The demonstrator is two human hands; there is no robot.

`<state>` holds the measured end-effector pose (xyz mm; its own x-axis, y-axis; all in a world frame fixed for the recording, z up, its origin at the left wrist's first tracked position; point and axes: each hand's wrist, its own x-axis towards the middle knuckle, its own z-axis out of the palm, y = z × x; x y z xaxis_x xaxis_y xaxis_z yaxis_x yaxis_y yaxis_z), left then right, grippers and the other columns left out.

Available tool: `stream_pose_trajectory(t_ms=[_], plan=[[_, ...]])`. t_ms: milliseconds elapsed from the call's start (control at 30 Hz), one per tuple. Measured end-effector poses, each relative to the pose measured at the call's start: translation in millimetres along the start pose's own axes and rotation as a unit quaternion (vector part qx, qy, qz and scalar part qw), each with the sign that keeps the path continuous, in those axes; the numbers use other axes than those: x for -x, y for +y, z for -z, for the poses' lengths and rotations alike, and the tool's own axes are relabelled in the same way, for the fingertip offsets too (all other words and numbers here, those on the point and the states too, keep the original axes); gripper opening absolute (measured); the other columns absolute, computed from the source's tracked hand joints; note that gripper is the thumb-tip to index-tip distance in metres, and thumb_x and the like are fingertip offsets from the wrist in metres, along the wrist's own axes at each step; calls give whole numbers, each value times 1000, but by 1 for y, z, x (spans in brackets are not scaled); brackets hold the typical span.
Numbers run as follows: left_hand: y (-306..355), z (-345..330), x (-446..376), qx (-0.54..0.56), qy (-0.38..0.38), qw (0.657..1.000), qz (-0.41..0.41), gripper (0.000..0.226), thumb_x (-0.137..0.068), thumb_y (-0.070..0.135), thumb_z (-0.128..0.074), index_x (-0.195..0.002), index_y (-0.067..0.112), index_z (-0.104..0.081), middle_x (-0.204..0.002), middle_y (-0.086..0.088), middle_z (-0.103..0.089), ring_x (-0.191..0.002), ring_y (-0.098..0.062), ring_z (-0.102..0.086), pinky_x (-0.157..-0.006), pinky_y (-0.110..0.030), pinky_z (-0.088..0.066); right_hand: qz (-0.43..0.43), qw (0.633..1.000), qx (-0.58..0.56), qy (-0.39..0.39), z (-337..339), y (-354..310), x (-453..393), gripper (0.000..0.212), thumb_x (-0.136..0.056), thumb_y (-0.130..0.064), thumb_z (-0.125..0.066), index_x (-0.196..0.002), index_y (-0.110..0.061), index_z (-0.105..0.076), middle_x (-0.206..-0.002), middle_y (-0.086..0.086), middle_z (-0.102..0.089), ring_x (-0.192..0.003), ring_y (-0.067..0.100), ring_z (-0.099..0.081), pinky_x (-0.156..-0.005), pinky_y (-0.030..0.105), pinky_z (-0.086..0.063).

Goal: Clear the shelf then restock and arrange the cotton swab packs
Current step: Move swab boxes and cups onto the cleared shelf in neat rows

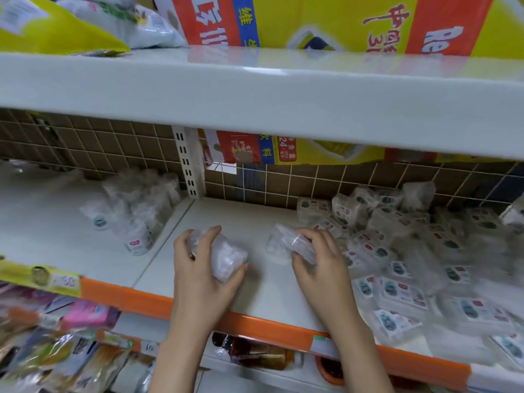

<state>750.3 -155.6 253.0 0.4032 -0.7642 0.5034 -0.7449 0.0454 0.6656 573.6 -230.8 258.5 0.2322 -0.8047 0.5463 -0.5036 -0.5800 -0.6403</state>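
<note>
1. Two bare forearms are seen reaching over the orange shelf edge (255,326) onto the white shelf (235,217).
2. One clear pack of cotton swabs (226,258) is gripped by the left hand (198,268), fingers and thumb curled round it, just above the shelf.
3. Another clear pack (295,243) is pinched by the right hand (317,259); its far end is blurred.
4. Many labelled packs (402,262) are heaped loosely on the shelf's right side, some cut off by the frame edge.
5. A smaller blurred pile (136,211) is seen on the neighbouring shelf to the left.
6. Yellow-and-red boxes (326,21) are stood on the upper shelf (255,89), cropped at the top.
7. Goods on the lower shelf (71,350) are too blurred to be identified.
</note>
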Motion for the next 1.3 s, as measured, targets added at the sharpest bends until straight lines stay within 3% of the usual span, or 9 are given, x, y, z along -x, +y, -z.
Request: stream_pose_trajectory(t_ms=[300, 500, 600, 733, 867, 933, 1100, 1167, 1300], plan=[[-24, 32, -21, -21, 43, 999, -7, 64, -68, 60, -59, -121, 30, -42, -135, -1, -30, -116, -13, -39, -82, -31, -40, 12, 1000, -9, -2, -44, -19, -22, 33, -78, -9, -56, -110, -7, -59, -103, -5, -51, -93, -3, -43, -83, -2, -28], [-77, 87, -49, -29, 53, 998, 18, 72, -63, 66, -56, -121, 23, -54, -126, 2, -55, -112, -16, -52, -88, -24, -37, 21, 1000, -9, 8, -109, -66, -33, 33, -78, -10, -55, -111, -7, -59, -103, -6, -50, -92, -2, -43, -83, -2, -28], [-113, 125, -60, -24, 60, 996, 62, 72, -58, 70, -49, -114, 26, -59, -109, 4, -65, -101, -20, -59, -78, -20, -35, 14, 1000, -12, 11, -150, -96, -37, 32, -80, -10, -57, -112, -8, -59, -103, -2, -53, -92, 0, -44, -81, -2, -29], [-172, 173, -72, -2, 70, 992, 102, 67, -56, 73, -47, -101, 26, -63, -90, 3, -68, -91, -21, -63, -73, -22, -38, 16, 999, -31, 15, -200, -141, -40, 36, -79, -11, -55, -115, -10, -58, -106, -1, -55, -96, 10, -51, -80, 10, -36], [-212, 200, -81, 1, 72, 989, 129, 55, -53, 74, -44, -90, 36, -55, -80, 1, -64, -88, -31, -63, -72, -27, -42, 26, 999, -26, 9, -234, -172, -38, 36, -80, -11, -53, -116, -8, -58, -111, 5, -58, -101, 18, -55, -85, 22, -41], [-223, 201, -83, -17, 62, 989, 132, 61, -51, 76, -40, -91, 33, -57, -80, -4, -64, -89, -34, -62, -71, -30, -42, 29, 1000, -11, 3, -244, -179, -38, 38, -80, -16, -49, -116, -6, -58, -111, 7, -58, -102, 21, -55, -86, 26, -42], [-241, 171, -88, -67, -1, 992, 111, 74, -57, 76, -40, -99, 22, -66, -85, -7, -65, -93, -27, -56, -66, -26, -37, 21, 999, 27, 9, -241, -179, -39, 37, -77, -8, -56, -115, -8, -59, -107, 4, -59, -97, 14, -53, -83, 12, -36], [-244, 157, -91, -59, -35, 991, 116, 75, -61, 76, -46, -108, 20, -64, -90, -8, -66, -96, -27, -56, -69, -29, -43, 26, 999, 35, 14, -236, -176, -42, 36, -77, -7, -57, -113, -9, -58, -105, 2, -58, -97, 12, -52, -84, 5, -33], [-239, 139, -99, -49, -77, 989, 115, 57, -82, 55, -60, -127, 21, -51, -110, -7, -66, -101, -31, -59, -74, -33, -46, 38, 998, 46, 25, -230, -167, -52, 35, -77, -4, -58, -111, -9, -59, -103, 3, -59, -96, 8, -50, -84, 0, -29]])
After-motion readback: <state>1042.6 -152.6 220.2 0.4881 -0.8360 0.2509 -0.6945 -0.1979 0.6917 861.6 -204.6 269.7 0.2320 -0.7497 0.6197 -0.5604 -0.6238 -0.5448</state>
